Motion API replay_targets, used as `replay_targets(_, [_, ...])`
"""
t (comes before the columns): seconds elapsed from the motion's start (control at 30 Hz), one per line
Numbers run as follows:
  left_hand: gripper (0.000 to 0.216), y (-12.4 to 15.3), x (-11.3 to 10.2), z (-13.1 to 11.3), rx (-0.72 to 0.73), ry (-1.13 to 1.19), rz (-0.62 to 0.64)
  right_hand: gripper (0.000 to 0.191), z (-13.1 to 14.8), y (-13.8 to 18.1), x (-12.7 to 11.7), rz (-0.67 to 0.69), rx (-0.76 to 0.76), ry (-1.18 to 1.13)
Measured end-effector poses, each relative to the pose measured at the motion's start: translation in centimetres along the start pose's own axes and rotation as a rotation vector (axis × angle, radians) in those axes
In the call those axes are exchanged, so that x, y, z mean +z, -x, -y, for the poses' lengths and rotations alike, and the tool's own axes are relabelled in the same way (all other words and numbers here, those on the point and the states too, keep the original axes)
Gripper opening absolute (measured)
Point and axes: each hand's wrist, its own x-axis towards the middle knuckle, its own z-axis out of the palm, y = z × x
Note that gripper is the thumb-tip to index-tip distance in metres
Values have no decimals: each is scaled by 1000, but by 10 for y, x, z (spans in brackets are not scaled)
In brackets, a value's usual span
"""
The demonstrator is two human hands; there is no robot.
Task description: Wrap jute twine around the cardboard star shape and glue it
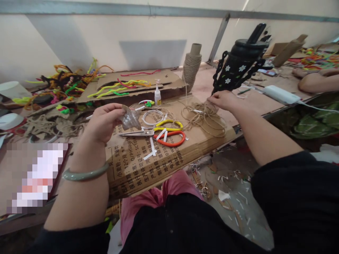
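My left hand (102,121) is raised over a sheet of cardboard (137,165) and pinches a small clear, shiny object (130,120) between thumb and fingers. A green bangle (84,173) sits on that wrist. My right hand (225,100) reaches forward, fingers closed on the loose tangle of jute twine (202,118) lying on the cardboard. Scissors (156,133) with orange and yellow handles lie between the two hands, among white paper strips (151,147).
A twine cone (191,67) and small glue bottle (157,95) stand behind. A black flowered bottle (239,63) is at the right. Coloured pipe cleaners (66,83) pile at the left. Another person's arm (316,82) rests far right, near a white charger (278,94).
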Motion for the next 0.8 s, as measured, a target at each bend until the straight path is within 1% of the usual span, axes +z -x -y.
replay_targets(0.07, [10,-2,-1,2,-23,-55,-29,47,6,-9,11,62,14,82])
replay_targets(0.13, [9,-2,-2,1,-72,-117,-61,50,17,-12,16,118,37,162])
replay_targets(0.2, [9,0,-2,-3,-121,-161,-50,38,28,-9,17,202,73,232])
replay_targets(0.27, [11,2,0,-8,-127,-158,-28,26,34,-5,15,228,77,227])
replay_targets(0.3, [11,3,1,-10,-120,-155,-38,23,35,-4,13,192,60,189])
replay_targets(0.33, [10,3,3,-12,-111,-145,-53,21,35,-4,11,122,28,128])
replay_targets(0.43, [7,5,7,-15,-93,-65,-116,20,33,-8,3,-142,-91,-115])
replay_targets(0.53, [6,5,9,-16,-85,14,-134,14,42,-12,-15,-334,-179,-381])
replay_targets(0.6, [7,5,9,-16,-84,35,-118,13,54,-12,-34,-468,-262,-601])
replay_targets(0.63, [7,5,9,-16,-81,41,-115,12,61,-11,-46,-574,-282,-726])
replay_targets(0.73, [8,5,9,-16,-71,61,-124,13,76,-9,-87,-746,-326,-842])
replay_targets(0.77, [7,4,8,-16,-66,67,-128,15,78,-8,-102,-805,-417,-932])
replay_targets(0.8, [7,4,8,-16,-61,73,-131,14,79,-7,-116,-837,-474,-995])
